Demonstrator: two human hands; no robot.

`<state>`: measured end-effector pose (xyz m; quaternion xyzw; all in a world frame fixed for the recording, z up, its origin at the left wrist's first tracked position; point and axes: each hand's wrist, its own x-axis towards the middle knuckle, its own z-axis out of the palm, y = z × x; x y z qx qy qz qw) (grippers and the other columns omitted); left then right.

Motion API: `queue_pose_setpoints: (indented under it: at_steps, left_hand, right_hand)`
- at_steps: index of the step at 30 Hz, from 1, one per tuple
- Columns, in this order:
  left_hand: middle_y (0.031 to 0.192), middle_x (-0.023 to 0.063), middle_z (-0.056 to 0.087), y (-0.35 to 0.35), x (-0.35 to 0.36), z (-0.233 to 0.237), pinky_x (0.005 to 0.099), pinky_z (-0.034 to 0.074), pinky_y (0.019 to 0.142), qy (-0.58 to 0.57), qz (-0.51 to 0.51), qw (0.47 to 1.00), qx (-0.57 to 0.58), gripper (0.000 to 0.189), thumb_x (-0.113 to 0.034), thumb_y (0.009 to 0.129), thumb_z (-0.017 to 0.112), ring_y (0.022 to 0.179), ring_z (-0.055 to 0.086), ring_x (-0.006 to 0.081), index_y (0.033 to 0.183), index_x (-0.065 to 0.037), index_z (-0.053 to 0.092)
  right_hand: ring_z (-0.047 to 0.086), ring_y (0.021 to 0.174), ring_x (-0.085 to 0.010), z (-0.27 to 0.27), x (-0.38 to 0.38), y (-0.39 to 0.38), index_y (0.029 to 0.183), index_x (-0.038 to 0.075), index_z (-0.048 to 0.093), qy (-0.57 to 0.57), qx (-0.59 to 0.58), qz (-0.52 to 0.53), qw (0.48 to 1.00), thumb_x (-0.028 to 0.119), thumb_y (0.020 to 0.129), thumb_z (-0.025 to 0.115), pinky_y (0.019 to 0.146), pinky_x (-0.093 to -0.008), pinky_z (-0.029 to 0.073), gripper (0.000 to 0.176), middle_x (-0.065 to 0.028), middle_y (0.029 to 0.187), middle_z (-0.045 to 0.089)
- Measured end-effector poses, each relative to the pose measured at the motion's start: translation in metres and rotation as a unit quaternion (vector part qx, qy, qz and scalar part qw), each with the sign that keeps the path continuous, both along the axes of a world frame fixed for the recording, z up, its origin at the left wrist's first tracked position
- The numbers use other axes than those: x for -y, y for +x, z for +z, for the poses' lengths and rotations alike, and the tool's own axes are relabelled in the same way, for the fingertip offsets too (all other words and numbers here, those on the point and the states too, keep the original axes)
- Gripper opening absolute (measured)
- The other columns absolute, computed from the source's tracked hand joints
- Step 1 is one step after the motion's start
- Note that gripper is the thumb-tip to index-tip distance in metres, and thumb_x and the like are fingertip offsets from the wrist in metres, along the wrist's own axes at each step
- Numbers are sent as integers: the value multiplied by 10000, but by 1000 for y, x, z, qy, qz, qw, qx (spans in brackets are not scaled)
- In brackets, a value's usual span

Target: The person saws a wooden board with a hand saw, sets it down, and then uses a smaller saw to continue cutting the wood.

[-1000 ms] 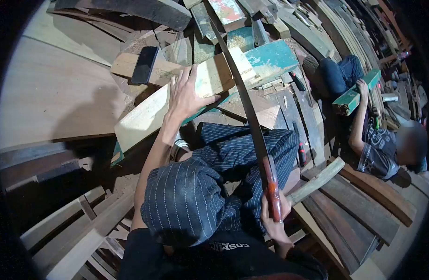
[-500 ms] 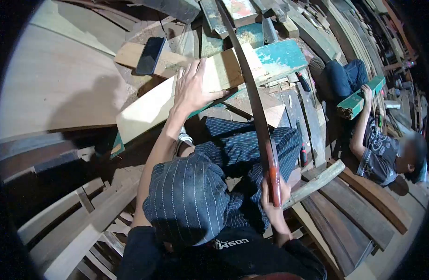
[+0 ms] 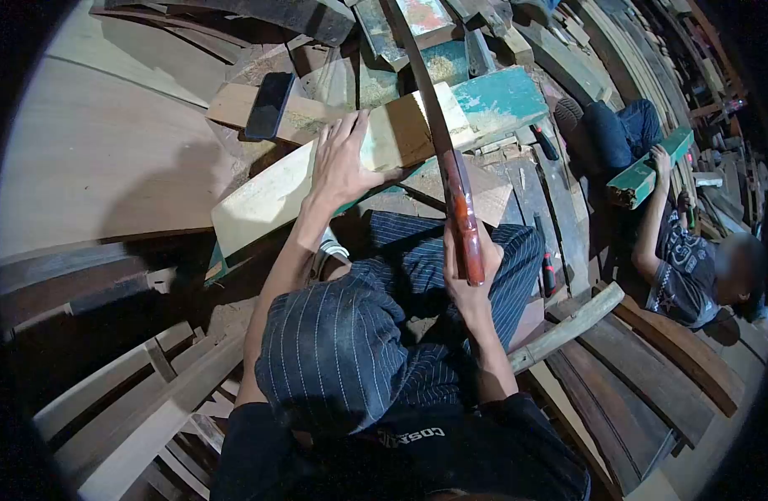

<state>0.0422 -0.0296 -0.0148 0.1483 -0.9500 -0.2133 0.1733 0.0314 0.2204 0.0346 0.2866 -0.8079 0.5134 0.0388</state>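
My right hand point(image 3: 470, 263) is wrapped round the reddish handle of a handsaw point(image 3: 434, 108). Its long blade points away from me and crosses the pale board near the board's right end. My left hand point(image 3: 344, 159) lies spread on top of that pale wooden board point(image 3: 271, 188), thumb toward the blade. Under the board is a green-painted timber point(image 3: 505, 98), its worn, peeling end sticking out to the right. A striped trouser leg point(image 3: 329, 351) of mine is bent below the board.
A black phone point(image 3: 269, 105) rests on a wood block behind the board. Screwdrivers with red-and-black handles point(image 3: 549, 274) lie to the right. Another person point(image 3: 684, 259) at the right holds a green timber point(image 3: 651, 167). Planks and offcuts point(image 3: 643, 376) surround me.
My right hand has pushed the saw forward, away from my body, so its handle is now closer to the board. My left hand keeps its place on the board.
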Motion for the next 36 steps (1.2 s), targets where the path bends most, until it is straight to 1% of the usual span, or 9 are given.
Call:
queue_pose_setpoints:
  at_steps: [7, 10, 13, 16, 17, 19, 20, 26, 36]
  left_hand:
    - [1466, 233, 495, 1, -2, 5, 506, 360, 1120, 23, 8, 999, 24, 1134, -514, 593, 887, 1321, 489, 403, 1477, 31, 431]
    - [1442, 242, 505, -1, 0, 6, 507, 368, 1108, 29, -1, 999, 20, 1118, -471, 585, 876, 1307, 495, 411, 1473, 43, 431]
    - [1420, 225, 523, 0, 4, -1, 549, 327, 1147, 49, -24, 998, 9, 1113, -493, 584, 871, 1305, 507, 405, 1452, 60, 449]
    - [1409, 253, 512, 6, 0, 10, 480, 369, 1120, 31, -44, 999, 8, 1061, -376, 598, 886, 1279, 495, 410, 1449, 70, 436]
    - [1402, 244, 514, 6, -4, 15, 491, 360, 1124, 18, -41, 999, -15, 1041, -362, 605, 895, 1278, 495, 407, 1448, 49, 443]
    - [1365, 253, 542, 1, 0, 3, 520, 323, 1165, 22, -40, 999, -10, 1043, -405, 608, 903, 1316, 483, 409, 1422, 70, 457]
    - [1347, 251, 553, 1, 0, 1, 523, 324, 1166, 9, -29, 999, -9, 1057, -435, 605, 908, 1307, 490, 415, 1412, 83, 464]
    - [1296, 216, 567, 5, -4, 12, 497, 385, 1077, 0, -20, 1000, -12, 1057, -475, 590, 899, 1194, 528, 402, 1385, 90, 490]
    - [1342, 215, 546, 4, -3, 3, 503, 406, 1045, 33, -2, 999, -11, 1012, -365, 581, 878, 1209, 512, 417, 1425, 17, 471]
  right_hand:
    - [637, 513, -289, 5, -131, 102, 952, -34, 698, 151, -12, -16, 988, 11, 788, 725, 544, -358, 517, 172, -155, 678, 630]
    - [638, 512, -290, -6, -159, 133, 946, -21, 703, 112, -24, -49, 992, 58, 776, 732, 528, -373, 511, 189, -150, 675, 634]
    - [641, 515, -282, -10, -140, 107, 957, -15, 703, 168, -72, -23, 983, 48, 793, 727, 524, -367, 505, 177, -144, 678, 637]
    - [651, 539, -286, -10, -67, 52, 934, 5, 666, 17, 78, -21, 997, 30, 823, 731, 530, -356, 500, 132, -143, 714, 642]
    - [652, 542, -286, -12, -45, 36, 929, 3, 659, 39, -79, -30, 996, 14, 818, 721, 530, -350, 499, 127, -148, 712, 640]
    - [658, 555, -289, -19, -14, 10, 930, 4, 648, -59, 35, 10, 998, 1, 813, 730, 537, -348, 498, 143, -157, 722, 626]
    - [672, 573, -277, -11, -5, 5, 939, 1, 650, -70, -15, 7, 997, -24, 818, 723, 536, -342, 497, 143, -156, 712, 619]
    - [646, 497, -202, -26, -39, 40, 959, -7, 668, -43, 16, 8, 999, 2, 819, 766, 484, -307, 468, 171, -113, 651, 623]
    - [651, 507, -227, -55, -103, 93, 1056, -41, 661, -41, -35, 30, 998, -1, 820, 761, 494, -317, 488, 259, -120, 653, 632]
